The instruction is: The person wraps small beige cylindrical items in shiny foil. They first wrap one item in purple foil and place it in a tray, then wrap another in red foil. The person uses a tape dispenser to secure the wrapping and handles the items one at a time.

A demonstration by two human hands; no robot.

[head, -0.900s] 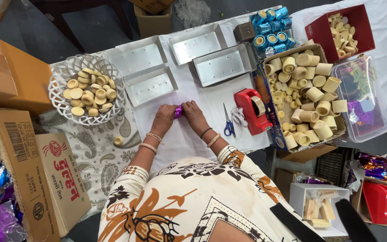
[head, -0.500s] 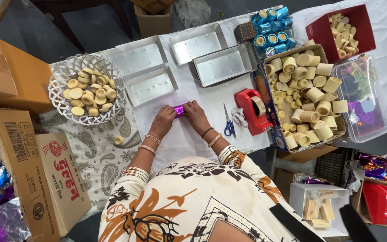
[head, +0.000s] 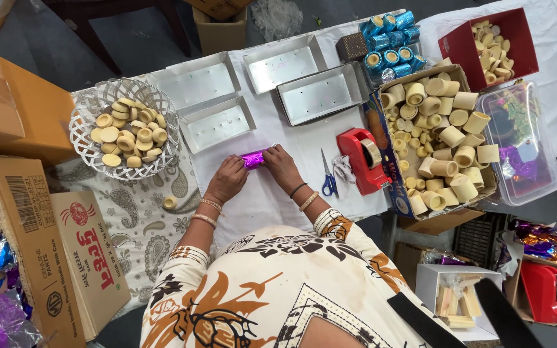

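A small roll wrapped in shiny purple foil [head: 253, 158] lies on the white tablecloth [head: 272, 193] between my hands. My left hand [head: 228, 176] grips its left end and my right hand [head: 282, 165] grips its right end. Both wrists wear bangles. To the left stands a white wire basket [head: 85, 151] filled with several short cream-coloured rings. To the right a cardboard box [head: 394, 187] holds several cream-coloured tubes.
Several empty silver trays [head: 320, 94] lie beyond my hands. Blue-handled scissors [head: 329, 177] and a red tape dispenser [head: 361, 160] sit to the right. A red box [head: 517, 26], blue foil-wrapped rolls [head: 391, 45] and a clear plastic tub [head: 523, 148] stand farther right. Cardboard cartons [head: 53, 258] are at the left.
My left hand has slid left and down along the roll, so more of the purple foil shows between my hands. My right hand has barely moved.
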